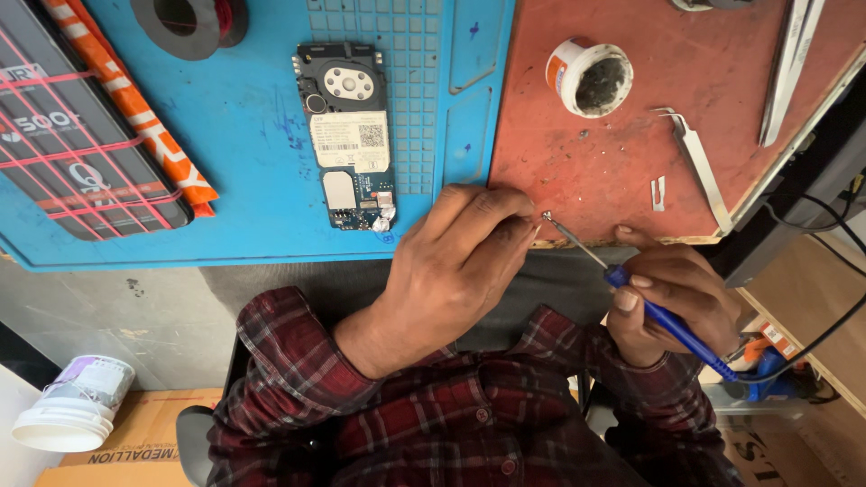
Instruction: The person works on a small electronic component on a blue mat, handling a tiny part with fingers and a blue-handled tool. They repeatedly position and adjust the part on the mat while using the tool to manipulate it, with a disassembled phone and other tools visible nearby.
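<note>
Tweezers (787, 63) cut off at top edge — whatever left hand (460, 261) fingertips pinch is too small to tell.

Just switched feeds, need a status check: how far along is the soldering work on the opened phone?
Done: the phone lies opened on the blue mat, its circuit board exposed. In hand: the right hand grips a blue soldering iron, whose tip meets the pinched fingertips of the left hand; what they pinch is too small to tell. Left: the iron is away from the phone, and the tweezers lie unused.
</note>
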